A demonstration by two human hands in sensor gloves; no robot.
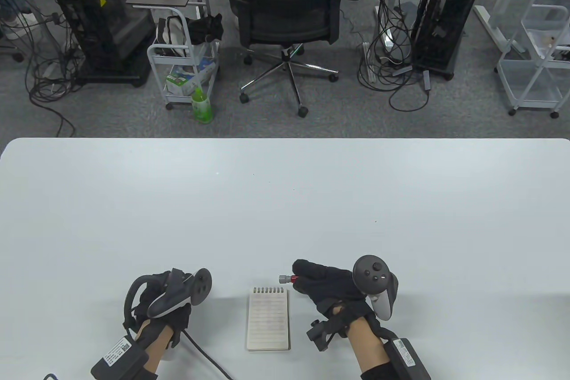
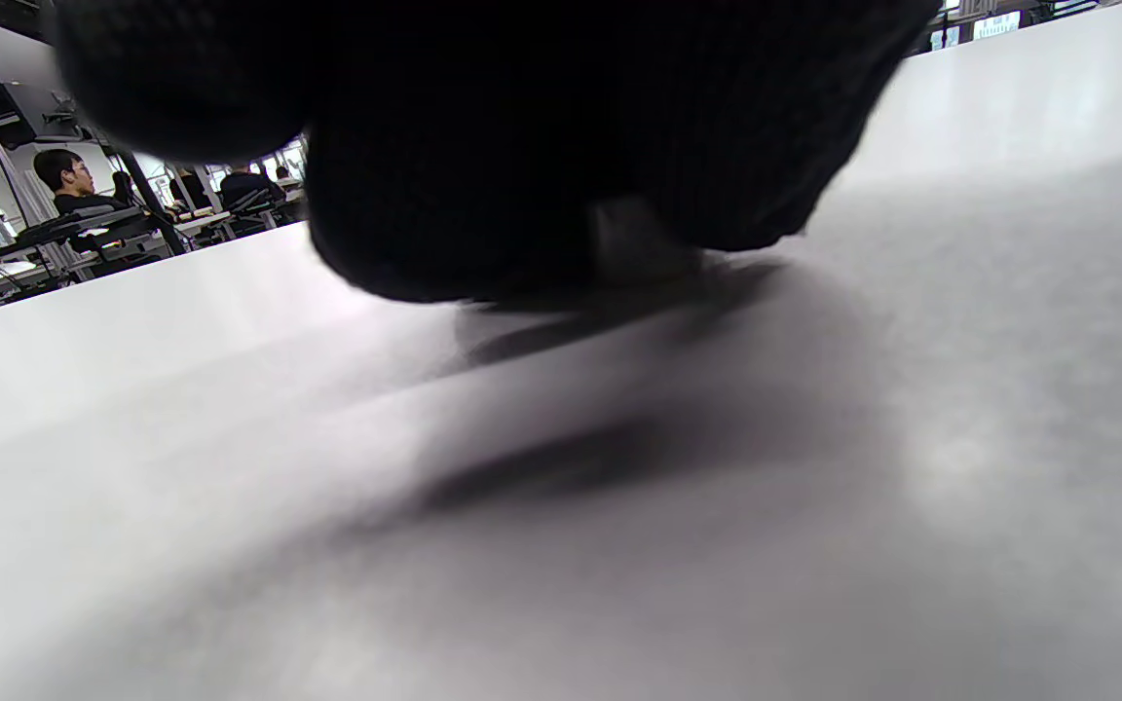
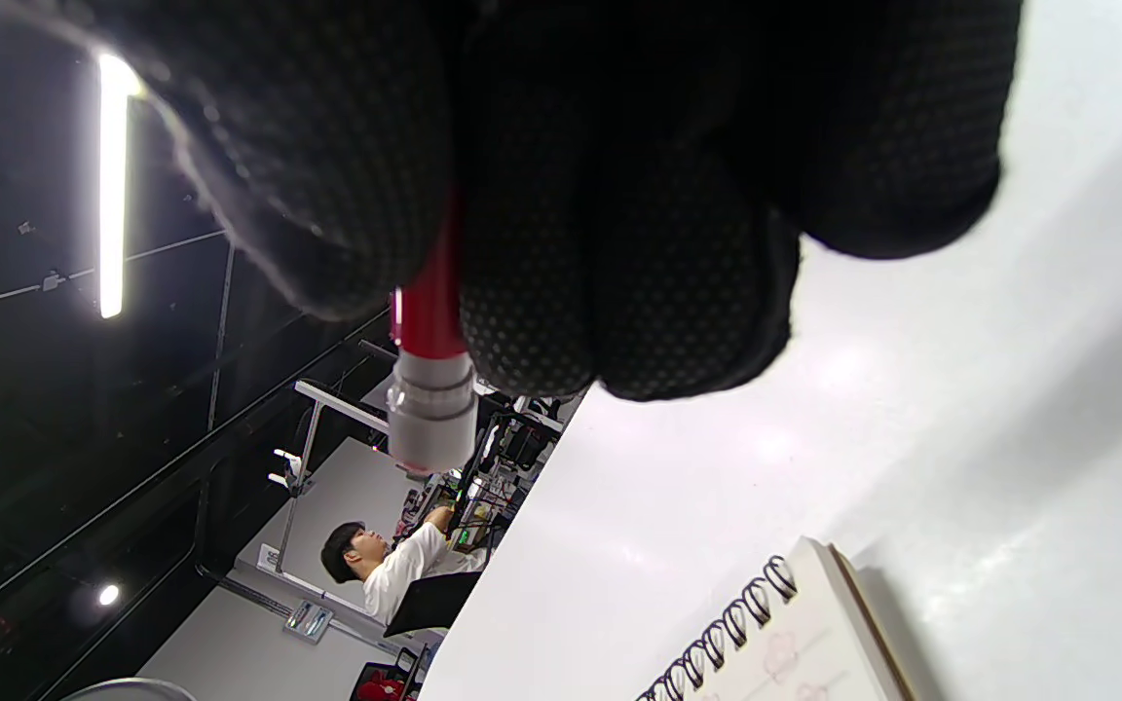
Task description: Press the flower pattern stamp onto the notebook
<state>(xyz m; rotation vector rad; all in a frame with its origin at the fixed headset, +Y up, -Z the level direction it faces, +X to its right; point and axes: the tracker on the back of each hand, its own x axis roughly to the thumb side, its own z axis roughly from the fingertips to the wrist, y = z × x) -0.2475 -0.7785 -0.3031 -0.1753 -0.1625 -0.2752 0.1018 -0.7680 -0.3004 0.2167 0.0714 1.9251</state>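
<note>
A small spiral-bound notebook (image 1: 268, 318) lies open on the white table (image 1: 285, 202), near its front edge; its top corner with faint pink flower prints shows in the right wrist view (image 3: 795, 643). My right hand (image 1: 329, 284) grips a red stamp with a clear grey tip (image 1: 285, 278), held lying sideways just above and right of the notebook's spiral. In the right wrist view the stamp (image 3: 430, 380) sticks out from my gloved fingers (image 3: 619, 292). My left hand (image 1: 164, 304) rests on the table left of the notebook, fingers curled; whether it holds anything is unclear.
A black cable (image 1: 205, 353) runs from my left wrist along the table's front. Beyond the far edge stand an office chair (image 1: 289, 19), a white cart (image 1: 187, 63) and a green bottle (image 1: 202, 106) on the floor.
</note>
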